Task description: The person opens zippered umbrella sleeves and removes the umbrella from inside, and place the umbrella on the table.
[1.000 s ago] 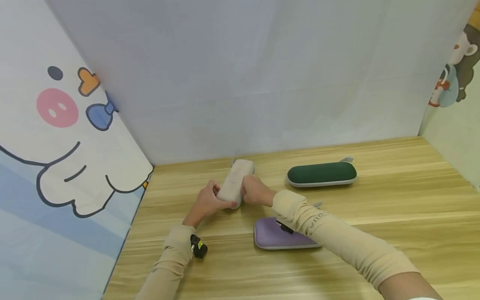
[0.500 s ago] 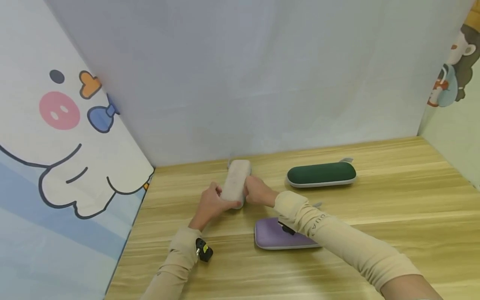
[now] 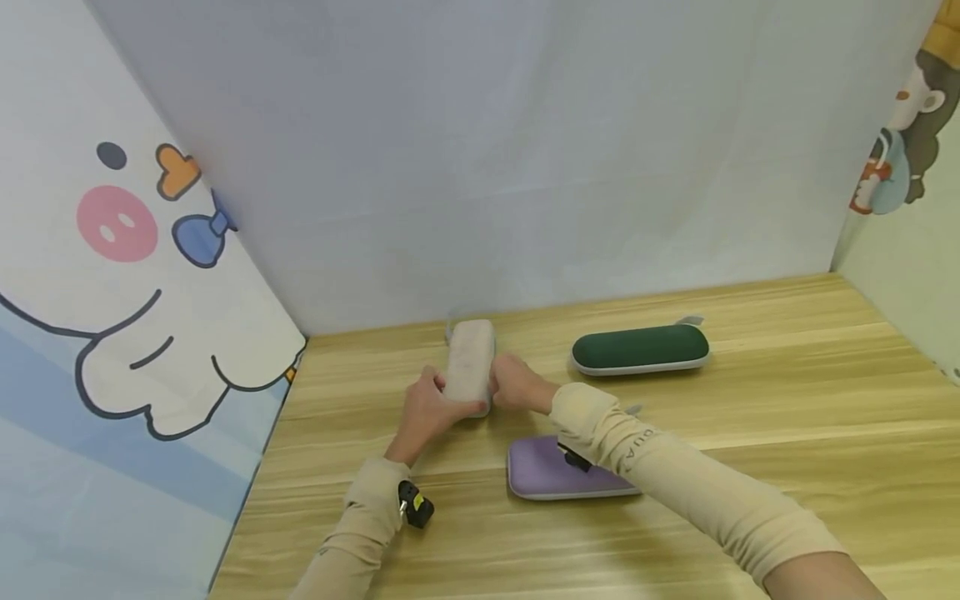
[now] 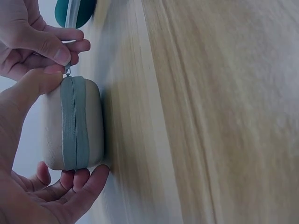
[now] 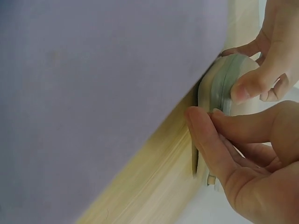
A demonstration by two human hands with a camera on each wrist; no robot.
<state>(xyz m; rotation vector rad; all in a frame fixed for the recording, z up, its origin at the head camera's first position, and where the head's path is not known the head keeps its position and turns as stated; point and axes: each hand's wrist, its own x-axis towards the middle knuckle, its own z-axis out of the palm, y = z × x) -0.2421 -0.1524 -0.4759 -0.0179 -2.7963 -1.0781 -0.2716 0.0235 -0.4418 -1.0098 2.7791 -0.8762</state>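
The gripped case (image 3: 469, 358) lies on the bench (image 3: 787, 392), in front of the backdrop (image 3: 525, 167). The left fingers (image 4: 88, 193) straddle its near end; the right fingers (image 5: 203, 128) are at the zip pull (image 4: 68, 70) on its right. The rear case (image 3: 640, 347) lies farther right. The front case (image 3: 536, 467) lies before both, partly beneath the right sleeve (image 3: 675, 471)

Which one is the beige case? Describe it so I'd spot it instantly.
Start at the wooden table, far side, left of middle. There the left hand grips the beige case while the right hand pinches its zipper pull. It alone is beige and runs front to back; the purple case and green case lie crosswise.
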